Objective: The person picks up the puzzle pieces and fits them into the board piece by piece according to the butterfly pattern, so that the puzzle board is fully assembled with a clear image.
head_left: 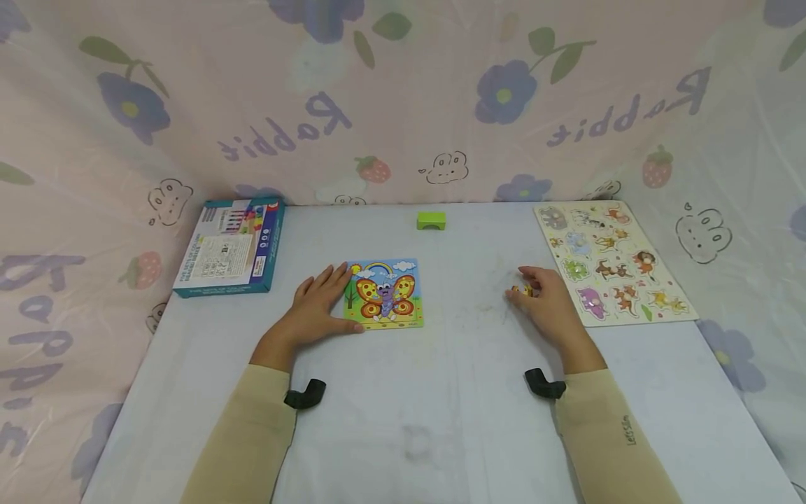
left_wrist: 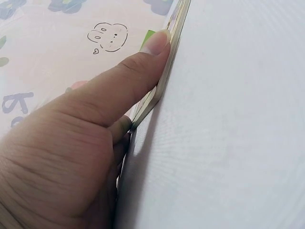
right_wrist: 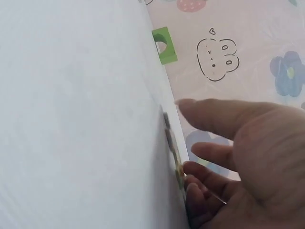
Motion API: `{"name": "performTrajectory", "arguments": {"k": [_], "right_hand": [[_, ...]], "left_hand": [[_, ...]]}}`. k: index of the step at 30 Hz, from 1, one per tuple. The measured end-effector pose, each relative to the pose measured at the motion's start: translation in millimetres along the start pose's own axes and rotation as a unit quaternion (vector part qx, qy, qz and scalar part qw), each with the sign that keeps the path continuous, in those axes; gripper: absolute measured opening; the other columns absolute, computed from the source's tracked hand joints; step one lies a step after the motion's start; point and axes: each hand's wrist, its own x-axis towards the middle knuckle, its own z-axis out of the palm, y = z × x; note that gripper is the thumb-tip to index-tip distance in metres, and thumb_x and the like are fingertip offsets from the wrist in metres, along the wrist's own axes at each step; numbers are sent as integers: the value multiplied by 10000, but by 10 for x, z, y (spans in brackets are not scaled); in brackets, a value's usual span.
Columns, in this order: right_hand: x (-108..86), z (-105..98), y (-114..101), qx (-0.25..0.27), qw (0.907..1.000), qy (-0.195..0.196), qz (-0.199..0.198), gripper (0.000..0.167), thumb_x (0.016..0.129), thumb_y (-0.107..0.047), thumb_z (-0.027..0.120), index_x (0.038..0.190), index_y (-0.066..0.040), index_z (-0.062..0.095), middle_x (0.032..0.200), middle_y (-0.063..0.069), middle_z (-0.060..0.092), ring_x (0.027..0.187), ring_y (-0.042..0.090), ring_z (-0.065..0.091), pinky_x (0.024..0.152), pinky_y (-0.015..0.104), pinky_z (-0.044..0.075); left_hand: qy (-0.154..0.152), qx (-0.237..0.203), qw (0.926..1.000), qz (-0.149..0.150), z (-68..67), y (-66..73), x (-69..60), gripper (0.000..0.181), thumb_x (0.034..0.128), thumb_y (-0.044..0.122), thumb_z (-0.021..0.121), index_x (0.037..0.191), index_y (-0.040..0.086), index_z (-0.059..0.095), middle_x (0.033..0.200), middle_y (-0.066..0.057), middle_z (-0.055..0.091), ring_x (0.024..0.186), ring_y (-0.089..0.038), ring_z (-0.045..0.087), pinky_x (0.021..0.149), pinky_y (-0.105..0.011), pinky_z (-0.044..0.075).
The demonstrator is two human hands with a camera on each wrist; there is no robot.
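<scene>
A square butterfly puzzle (head_left: 387, 297) lies flat on the table, showing a rainbow and a tree. My left hand (head_left: 317, 306) rests at its left side with fingers stretched along the edge. The left wrist view has the left thumb (left_wrist: 143, 59) lying over the board's near edge. On the right, a small yellow-and-brown flat piece (head_left: 521, 290) lies on the table under my right hand (head_left: 549, 308). In the right wrist view the thumb stands apart from that thin piece (right_wrist: 174, 152), with the other fingertips close beside it, partly hidden.
A green arch block (head_left: 431, 221) stands at the table's back edge. A blue-edged box (head_left: 229, 245) lies back left. An animal puzzle board (head_left: 617, 266) lies to the right, close to my right hand. Printed curtains (head_left: 403, 105) hang behind the table.
</scene>
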Motion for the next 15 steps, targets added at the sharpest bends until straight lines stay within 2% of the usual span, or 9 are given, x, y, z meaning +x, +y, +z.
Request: {"name": "performTrajectory", "arguments": {"k": [3,7,11,15], "right_hand": [[-10,-48,0,-361,9986,-355,-120,614,1013,-204,809,1506,72,568,1425,293,487,1201,418,480,1020,565,416],[-21,-83,-12,-529,9968,-557,-235,442,1020,-169,795,1351,95,666,1284,267,537,1080,371,492,914,499,424],[-27,-93,-40,-522,9964,-571,-356,282,1020,-142,790,1196,74,742,1189,240,589,1019,351,504,863,475,418],[-38,-84,-57,-580,9963,-487,-413,222,1014,-113,789,1161,48,751,1180,234,597,1032,359,511,878,493,411]], "left_hand": [[4,-1,10000,1,-7,9,1,1233,832,658,865,1762,182,210,1822,10,90,1662,-269,-42,1285,-557,-91],[8,19,10000,10,-11,15,-1,1233,835,666,859,1761,174,211,1823,1,90,1662,-277,-40,1284,-565,-90],[21,37,10000,1,-4,11,-4,1221,843,677,848,1762,187,211,1822,14,89,1662,-263,-38,1286,-557,-87],[10,48,10000,-15,2,9,-7,1215,845,683,842,1762,199,210,1820,32,87,1662,-248,-39,1288,-549,-84]]}}
